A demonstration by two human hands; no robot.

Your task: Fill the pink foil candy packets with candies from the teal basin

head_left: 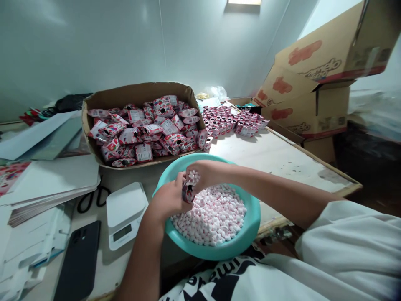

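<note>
Mid-frame, a packet (pixel 188 194) is gripped by the left hand (pixel 169 198), pieces (pixel 194 177) by the right hand (pixel 205 173). Tabletop (pixel 278 161) is seen centre-right, to its edge

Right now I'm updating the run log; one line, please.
left hand: holds pack; right hand: holds pale pieces at pack; basin: more pieces; carton: more packs

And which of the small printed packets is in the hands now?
The packet over the turquoise basin, held by the left hand; the other packets sit in the cardboard box or on the table.
</note>
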